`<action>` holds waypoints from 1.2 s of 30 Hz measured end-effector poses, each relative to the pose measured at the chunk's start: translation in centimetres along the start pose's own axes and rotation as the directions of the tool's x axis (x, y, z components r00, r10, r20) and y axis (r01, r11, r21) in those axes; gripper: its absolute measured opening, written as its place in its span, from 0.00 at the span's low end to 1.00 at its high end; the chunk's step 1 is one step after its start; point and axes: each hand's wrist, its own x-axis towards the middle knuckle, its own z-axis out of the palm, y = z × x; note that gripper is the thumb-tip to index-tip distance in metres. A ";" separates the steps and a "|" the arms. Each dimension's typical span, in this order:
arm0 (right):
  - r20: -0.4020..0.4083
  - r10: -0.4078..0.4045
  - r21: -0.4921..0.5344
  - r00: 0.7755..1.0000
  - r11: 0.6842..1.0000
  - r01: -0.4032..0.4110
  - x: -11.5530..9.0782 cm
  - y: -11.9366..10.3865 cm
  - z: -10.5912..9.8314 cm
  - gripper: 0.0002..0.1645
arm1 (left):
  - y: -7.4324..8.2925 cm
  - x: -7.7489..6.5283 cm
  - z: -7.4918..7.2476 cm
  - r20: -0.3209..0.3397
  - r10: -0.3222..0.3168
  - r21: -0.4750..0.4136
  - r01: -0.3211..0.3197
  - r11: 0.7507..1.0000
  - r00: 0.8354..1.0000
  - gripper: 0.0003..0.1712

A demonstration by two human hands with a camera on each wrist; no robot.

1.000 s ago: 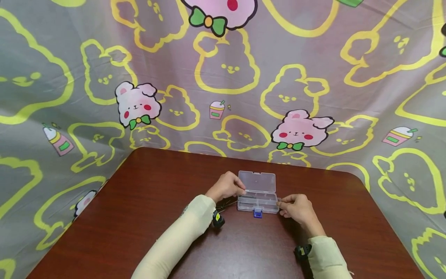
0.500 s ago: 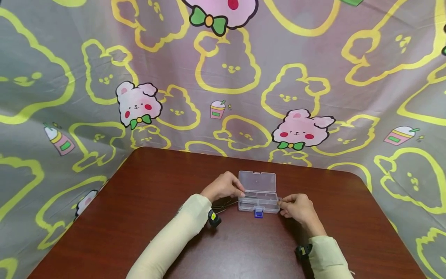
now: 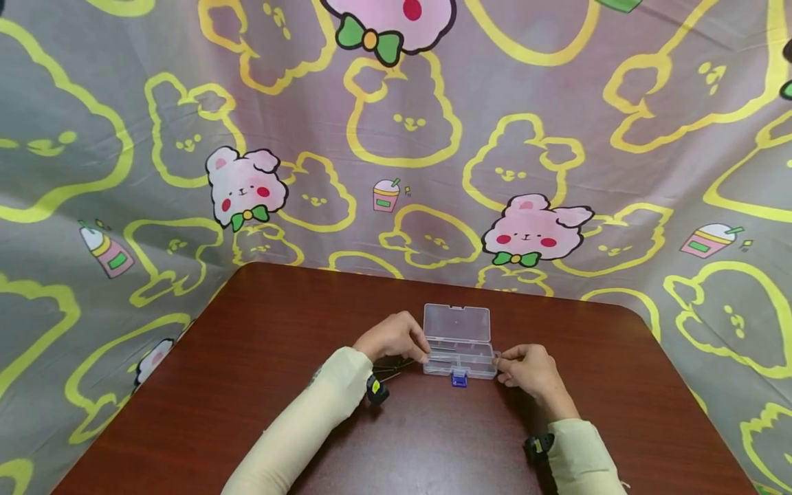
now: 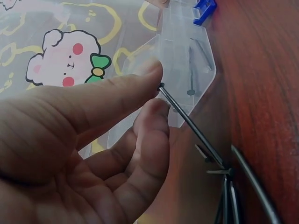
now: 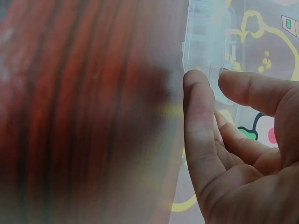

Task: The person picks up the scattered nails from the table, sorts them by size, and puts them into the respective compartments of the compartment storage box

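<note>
In the head view, a clear plastic compartment box (image 3: 459, 368) stands on the table with its lid (image 3: 456, 323) raised. My right hand (image 3: 529, 371) pinches the box's right end between thumb and index finger. At the left end is my left hand (image 3: 396, 339). Its thumb and index finger bracket the headed end of a nail (image 4: 194, 126), with a small gap still visible around the head. Beside the box lie several loose nails (image 4: 229, 196). Through the clear wall, a nail (image 4: 190, 74) shows inside a compartment.
A blue latch (image 3: 458, 379) hangs from the box's front. The brown wooden table (image 3: 297, 309) runs back to a patterned cloth (image 3: 408, 185). Each forearm wears a pale sleeve and a black wrist camera (image 3: 376, 390).
My left hand has come down from above the box's left compartments to the nails just outside its left end. The right hand stays on the box.
</note>
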 end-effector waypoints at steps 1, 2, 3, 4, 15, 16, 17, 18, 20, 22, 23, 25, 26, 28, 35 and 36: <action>-0.001 0.000 0.001 1.000 1.000 0.000 0.0 0.0 0.0 0.12 | 0.0 0.0 0.0 -0.001 0.000 0.002 0.000 1.000 1.000 0.07; -0.002 0.000 0.001 1.000 1.000 0.000 0.0 0.0 0.0 0.12 | -0.1 0.0 0.0 0.001 0.000 0.004 0.000 1.000 1.000 0.07; -0.003 -0.001 0.002 1.000 1.000 0.001 0.0 0.0 0.0 0.12 | -0.1 0.0 0.0 0.003 0.001 0.007 -0.001 1.000 1.000 0.07; -0.004 -0.002 0.002 1.000 1.000 0.002 0.0 0.0 0.0 0.12 | -0.1 0.0 0.0 0.005 0.002 0.010 -0.002 1.000 1.000 0.07; -0.002 -0.005 0.011 1.000 1.000 0.005 0.0 0.0 0.1 0.12 | -0.3 -0.1 0.1 0.038 0.032 -0.015 -0.032 0.999 0.999 0.06; -0.001 -0.005 0.012 1.000 1.000 0.005 -0.1 0.0 0.1 0.12 | -0.3 -0.1 0.1 0.039 0.034 -0.020 -0.033 0.999 0.999 0.06; 0.001 -0.006 0.010 1.000 1.000 0.006 0.0 0.0 0.1 0.12 | -0.4 -0.1 0.2 0.041 0.034 -0.023 -0.033 0.999 0.999 0.06; -0.002 -0.002 0.012 1.000 1.000 0.002 -0.1 0.0 0.1 0.12 | -0.4 -0.1 0.2 0.042 0.034 -0.026 -0.033 0.999 0.999 0.06; -0.002 -0.003 0.012 1.000 1.000 0.003 -0.1 0.0 0.1 0.12 | -0.4 -0.1 0.2 0.043 0.035 -0.035 -0.034 0.999 0.998 0.06; -0.001 -0.004 0.010 1.000 1.000 0.004 -0.1 0.0 0.1 0.11 | -0.5 -0.1 0.2 0.045 0.038 -0.049 -0.035 0.998 0.998 0.06; 0.001 -0.003 0.009 1.000 1.000 0.003 -0.1 0.0 0.1 0.11 | -0.5 -0.1 0.2 0.046 0.038 -0.054 -0.035 0.998 0.998 0.06; 0.003 -0.001 0.010 1.000 1.000 0.001 -0.1 0.1 0.1 0.12 | -0.5 0.0 0.3 0.049 0.040 -0.062 -0.036 0.997 0.998 0.06; 0.005 0.001 0.010 1.000 1.000 -0.001 -0.1 0.1 0.1 0.12 | -0.5 0.0 0.3 0.048 0.041 -0.064 -0.038 0.997 0.998 0.06; 0.008 0.002 0.010 1.000 1.000 -0.002 -0.1 0.1 0.1 0.12 | -0.5 0.0 0.2 0.046 0.046 -0.061 -0.043 0.997 0.998 0.06; 0.006 -0.001 0.015 1.000 1.000 0.001 -0.1 0.1 0.1 0.12 | -0.4 0.1 -0.1 0.041 0.068 -0.074 -0.064 0.995 0.997 0.06; 0.005 -0.001 0.014 1.000 1.000 0.000 -0.1 0.1 0.1 0.12 | -0.4 0.1 -0.1 0.042 0.066 -0.078 -0.062 0.995 0.997 0.06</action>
